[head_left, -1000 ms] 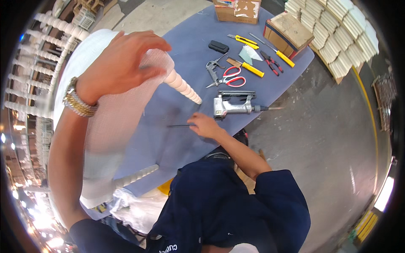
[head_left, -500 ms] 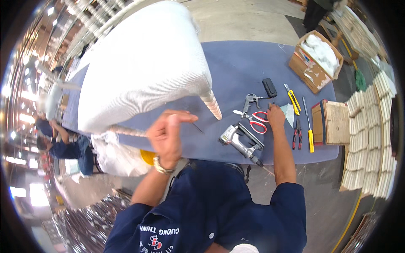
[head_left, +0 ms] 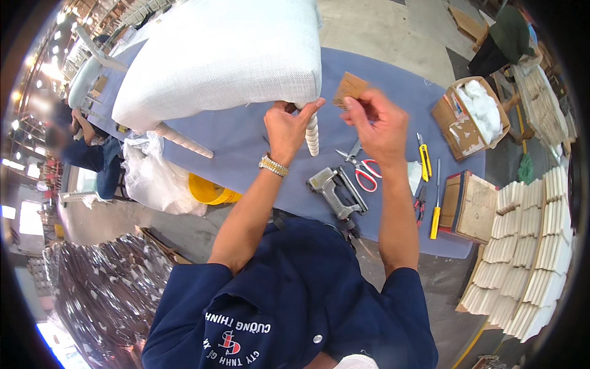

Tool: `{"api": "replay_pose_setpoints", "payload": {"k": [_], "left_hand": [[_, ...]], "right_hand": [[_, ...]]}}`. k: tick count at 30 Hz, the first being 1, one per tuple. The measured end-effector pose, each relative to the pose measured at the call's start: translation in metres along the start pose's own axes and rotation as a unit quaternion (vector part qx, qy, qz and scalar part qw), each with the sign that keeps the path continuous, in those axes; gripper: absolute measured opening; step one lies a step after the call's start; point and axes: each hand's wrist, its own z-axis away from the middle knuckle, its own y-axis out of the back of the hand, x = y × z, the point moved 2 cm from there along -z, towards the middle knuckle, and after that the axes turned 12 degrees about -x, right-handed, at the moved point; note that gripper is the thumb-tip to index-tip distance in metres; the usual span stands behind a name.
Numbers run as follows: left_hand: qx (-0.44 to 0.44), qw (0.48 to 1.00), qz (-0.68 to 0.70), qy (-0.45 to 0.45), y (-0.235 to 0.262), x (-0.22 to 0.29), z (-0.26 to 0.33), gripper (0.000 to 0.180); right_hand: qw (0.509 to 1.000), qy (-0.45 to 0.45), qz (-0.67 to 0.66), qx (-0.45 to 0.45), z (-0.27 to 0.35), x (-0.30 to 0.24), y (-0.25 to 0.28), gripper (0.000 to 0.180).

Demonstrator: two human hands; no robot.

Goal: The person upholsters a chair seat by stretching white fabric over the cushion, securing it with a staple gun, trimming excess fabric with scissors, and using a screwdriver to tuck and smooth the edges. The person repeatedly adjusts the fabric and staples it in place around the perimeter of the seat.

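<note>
My right grip (head_left: 382, 126) pinches a flat brown piece (head_left: 348, 88); my left grip (head_left: 286, 132) touches the corner of the white seat (head_left: 227, 61) on the surface (head_left: 230, 132), its hold unclear. A careless swing could snag the seat.

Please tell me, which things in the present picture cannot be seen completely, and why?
In the head view:
White padded seat: far part cut off by the upper edge.
Flat brown piece: held end covered by the right hand.
Left hand: some fingertips hidden by the seat's lower edge.
Yellow bucket: partly behind the plastic sheet.
</note>
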Motion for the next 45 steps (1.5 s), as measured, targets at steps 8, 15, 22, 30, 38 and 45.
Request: {"api": "replay_pose_setpoints", "payload": {"k": [8,15,22,30,38,45], "left_hand": [[0.018,0.998,-0.065,0.011,0.003,0.008,0.003,0.038],[0.026,0.999,-0.034,-0.009,0.005,0.004,0.001,0.045],[0.022,1.000,-0.020,-0.005,0.004,0.003,0.001,0.046],[0.004,0.999,-0.038,-0.001,0.002,0.009,0.001,0.043],[-0.007,0.996,-0.086,-0.006,-0.020,-0.020,-0.017,0.028],[-0.043,0.994,0.072,-0.077,0.051,-0.031,-0.010,0.014]], "right_hand": [[0.990,0.061,0.117,-0.053,-0.014,0.003,-0.014,0.013],[0.984,0.073,0.155,-0.050,-0.018,0.001,-0.020,0.013],[0.985,0.063,0.157,-0.022,-0.017,-0.004,-0.025,0.015],[0.986,0.057,0.153,-0.018,-0.017,-0.005,-0.025,0.015],[0.987,-0.127,0.056,0.083,0.017,0.054,-0.001,0.015],[0.849,-0.472,0.237,-0.029,0.208,0.208,0.064,0.028]]}}
